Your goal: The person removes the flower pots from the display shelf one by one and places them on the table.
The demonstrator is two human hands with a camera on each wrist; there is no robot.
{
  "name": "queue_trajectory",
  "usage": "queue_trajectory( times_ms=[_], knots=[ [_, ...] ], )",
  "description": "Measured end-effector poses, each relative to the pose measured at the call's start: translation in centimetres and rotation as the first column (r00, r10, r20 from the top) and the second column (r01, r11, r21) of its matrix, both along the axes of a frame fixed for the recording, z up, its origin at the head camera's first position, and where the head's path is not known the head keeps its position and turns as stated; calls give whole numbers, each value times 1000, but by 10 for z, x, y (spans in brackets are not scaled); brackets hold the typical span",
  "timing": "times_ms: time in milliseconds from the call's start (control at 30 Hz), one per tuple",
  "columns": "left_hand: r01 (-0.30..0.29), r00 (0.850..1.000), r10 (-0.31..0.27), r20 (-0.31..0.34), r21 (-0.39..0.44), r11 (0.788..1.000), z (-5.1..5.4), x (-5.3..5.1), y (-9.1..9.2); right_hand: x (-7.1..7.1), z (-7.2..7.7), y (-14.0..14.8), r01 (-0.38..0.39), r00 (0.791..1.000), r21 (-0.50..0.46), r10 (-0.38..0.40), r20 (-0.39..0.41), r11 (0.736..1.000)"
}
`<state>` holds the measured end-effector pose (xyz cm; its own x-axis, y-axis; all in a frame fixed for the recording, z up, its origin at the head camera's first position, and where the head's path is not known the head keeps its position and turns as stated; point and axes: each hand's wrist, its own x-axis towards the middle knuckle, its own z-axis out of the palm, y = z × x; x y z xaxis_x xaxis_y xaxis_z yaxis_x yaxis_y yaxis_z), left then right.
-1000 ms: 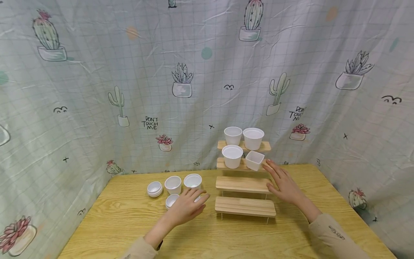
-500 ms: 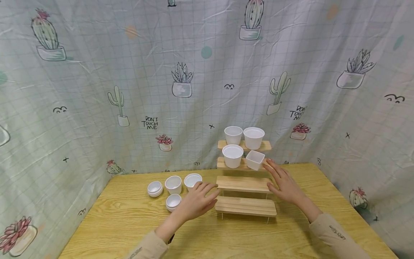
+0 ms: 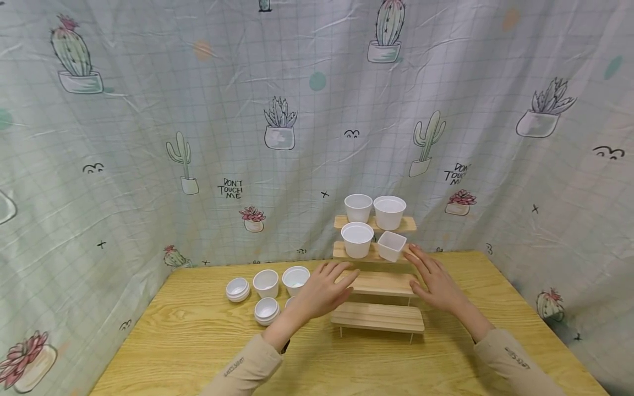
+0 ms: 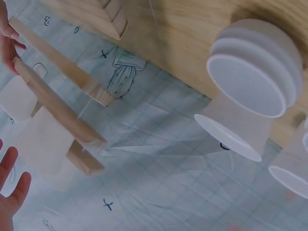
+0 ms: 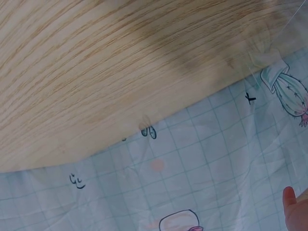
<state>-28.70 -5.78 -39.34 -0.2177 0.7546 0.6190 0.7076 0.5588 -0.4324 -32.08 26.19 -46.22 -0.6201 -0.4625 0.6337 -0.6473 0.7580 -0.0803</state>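
Note:
A stepped wooden shelf stands right of centre on the table. White plastic pots sit on its two upper steps: two round ones at the top, then a round pot beside a square pot. My left hand hovers over the left side of the shelf's lower steps, fingers spread and holding nothing. At the shelf's right side my right hand rests with fingertips by the second step's end, just below the square pot. In the left wrist view, right-hand fingers touch the ends of the shelf boards.
Left of the shelf stand more white pots: a small stacked set, another stack, a round pot and a wider pot. One more is mostly hidden behind my left hand. A cactus-print curtain closes off the back.
My left hand has moved right, from above the loose pots to the front of the shelf. The right hand and all pots have stayed in place.

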Motion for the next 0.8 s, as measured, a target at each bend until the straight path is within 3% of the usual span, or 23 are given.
queue_trajectory(
  times_ms=[267,633,800],
  knots=[
    [-18,998,18,-68,-1,1000,11,-14,12,-1,-1,0,1,1000,-10,-1,7,1000],
    [-81,995,83,-47,28,996,29,-37,24,-2,0,0,-6,1000,-8,6,-18,1000],
    [-137,990,137,-44,14,990,34,-47,28,-3,2,-1,-5,1000,-16,5,-8,1000]
  ],
)
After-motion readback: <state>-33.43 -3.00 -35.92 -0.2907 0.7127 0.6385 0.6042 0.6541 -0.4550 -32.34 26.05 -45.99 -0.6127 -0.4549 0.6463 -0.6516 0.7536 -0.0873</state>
